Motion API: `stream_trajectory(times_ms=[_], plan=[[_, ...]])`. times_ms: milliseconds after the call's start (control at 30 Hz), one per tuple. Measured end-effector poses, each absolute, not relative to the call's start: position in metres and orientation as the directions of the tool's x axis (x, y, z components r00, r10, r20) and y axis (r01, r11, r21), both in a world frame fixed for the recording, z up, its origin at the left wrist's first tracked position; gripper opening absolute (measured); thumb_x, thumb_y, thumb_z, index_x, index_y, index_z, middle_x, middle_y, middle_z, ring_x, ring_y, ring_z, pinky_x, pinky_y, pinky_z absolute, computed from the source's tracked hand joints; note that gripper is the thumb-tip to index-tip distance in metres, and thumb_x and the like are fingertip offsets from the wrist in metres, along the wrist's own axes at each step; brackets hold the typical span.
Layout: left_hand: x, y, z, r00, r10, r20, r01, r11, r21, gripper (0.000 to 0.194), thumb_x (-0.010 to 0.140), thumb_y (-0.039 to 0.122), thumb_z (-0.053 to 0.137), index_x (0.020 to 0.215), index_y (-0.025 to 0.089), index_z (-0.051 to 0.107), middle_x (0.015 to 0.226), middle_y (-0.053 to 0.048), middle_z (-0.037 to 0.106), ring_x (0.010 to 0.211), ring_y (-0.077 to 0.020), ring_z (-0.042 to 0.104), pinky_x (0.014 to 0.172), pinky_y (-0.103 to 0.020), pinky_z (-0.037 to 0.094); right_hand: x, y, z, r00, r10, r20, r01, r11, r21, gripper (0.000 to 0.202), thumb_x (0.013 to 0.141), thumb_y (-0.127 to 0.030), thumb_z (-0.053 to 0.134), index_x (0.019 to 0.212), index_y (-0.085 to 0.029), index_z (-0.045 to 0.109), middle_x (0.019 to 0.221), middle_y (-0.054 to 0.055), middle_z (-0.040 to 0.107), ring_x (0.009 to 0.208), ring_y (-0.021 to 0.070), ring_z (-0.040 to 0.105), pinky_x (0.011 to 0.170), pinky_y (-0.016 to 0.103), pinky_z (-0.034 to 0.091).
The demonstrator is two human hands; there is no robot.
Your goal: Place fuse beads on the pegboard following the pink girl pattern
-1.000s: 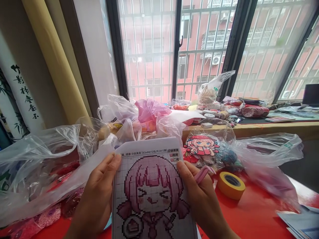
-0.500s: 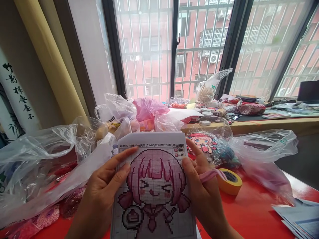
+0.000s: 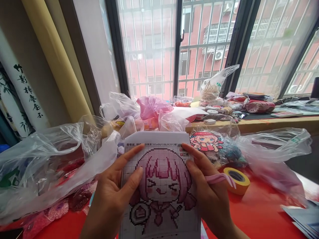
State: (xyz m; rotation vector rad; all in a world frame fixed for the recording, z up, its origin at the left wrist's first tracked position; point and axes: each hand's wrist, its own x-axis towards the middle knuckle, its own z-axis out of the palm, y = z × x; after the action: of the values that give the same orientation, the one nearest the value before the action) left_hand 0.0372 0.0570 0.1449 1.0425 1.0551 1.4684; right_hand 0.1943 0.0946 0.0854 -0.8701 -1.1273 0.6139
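Upright between my hands is a printed bead pattern sheet [image 3: 159, 189], a gridded pixel chart of a pink-haired cartoon girl with a line of text along the top. My left hand [image 3: 113, 191] grips its left side, thumb on the front and index finger reaching over the heading. On the opposite side my right hand [image 3: 210, 187] pinches the edge, its index fingertip covering the end of the heading. Pink tweezers [image 3: 219, 178] stick out to the right from the same hand, tips apart and pointing at a roll of yellow tape [image 3: 236, 181].
Clear plastic bags with pink and red contents [image 3: 57, 166] crowd the left. On the right lie a pixel-art girl figure [image 3: 206, 141], another plastic bag [image 3: 276, 156] and papers [image 3: 304, 215] on the red tabletop [image 3: 264, 215]. A cluttered sill [image 3: 254, 123] runs below the barred window.
The view has turned slightly left, so everything sits further right. My left thumb and finger reach further over the sheet, and my right index finger has moved inward onto its heading.
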Motion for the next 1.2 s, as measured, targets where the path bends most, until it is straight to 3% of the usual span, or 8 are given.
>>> stream_trajectory(times_ms=[133, 400, 700, 1200], plan=[[0.035, 0.059, 0.141, -0.123, 0.985, 0.120, -0.198, -0.143, 0.970, 0.054, 0.070, 0.029, 0.076, 0.122, 0.029, 0.061, 0.093, -0.002, 0.074, 0.076, -0.0198, 0.070, 0.062, -0.023, 0.058, 0.194, 0.095, 0.083, 0.329, 0.794, 0.511, -0.010, 0.544, -0.839, 0.028, 0.087, -0.034, 0.055, 0.112, -0.029, 0.065, 0.118, 0.000, 0.067, 0.106, 0.0181, 0.061, 0.085, 0.028, 0.049], [0.026, 0.064, 0.135, -0.066, 0.989, 0.131, -0.114, -0.138, 0.984, 0.059, 0.073, 0.034, 0.074, 0.129, 0.032, 0.055, 0.096, -0.003, 0.074, 0.083, -0.0238, 0.071, 0.071, -0.031, 0.060, 0.194, 0.097, 0.082, 0.323, 0.800, 0.506, -0.025, 0.542, -0.840, 0.027, 0.087, -0.035, 0.055, 0.112, -0.030, 0.065, 0.114, 0.000, 0.068, 0.103, 0.0173, 0.061, 0.084, 0.028, 0.049], [0.026, 0.065, 0.136, -0.062, 0.990, 0.130, -0.116, -0.137, 0.984, 0.056, 0.074, 0.034, 0.073, 0.127, 0.032, 0.056, 0.111, -0.004, 0.070, 0.095, -0.0261, 0.068, 0.075, -0.031, 0.059, 0.194, 0.096, 0.082, 0.310, 0.807, 0.503, -0.051, 0.543, -0.838, 0.027, 0.087, -0.034, 0.055, 0.111, -0.030, 0.065, 0.119, 0.000, 0.067, 0.104, 0.0169, 0.061, 0.081, 0.027, 0.050], [0.027, 0.062, 0.139, -0.034, 0.999, 0.042, -0.241, -0.049, 0.969, 0.060, 0.075, 0.032, 0.072, 0.131, 0.031, 0.052, 0.088, -0.005, 0.075, 0.080, -0.0243, 0.071, 0.068, -0.032, 0.059, 0.193, 0.098, 0.082, 0.281, 0.851, 0.445, -0.101, 0.487, -0.868, 0.031, 0.085, -0.038, 0.055, 0.113, -0.029, 0.065, 0.119, 0.002, 0.066, 0.105, 0.0197, 0.060, 0.091, 0.035, 0.047]])
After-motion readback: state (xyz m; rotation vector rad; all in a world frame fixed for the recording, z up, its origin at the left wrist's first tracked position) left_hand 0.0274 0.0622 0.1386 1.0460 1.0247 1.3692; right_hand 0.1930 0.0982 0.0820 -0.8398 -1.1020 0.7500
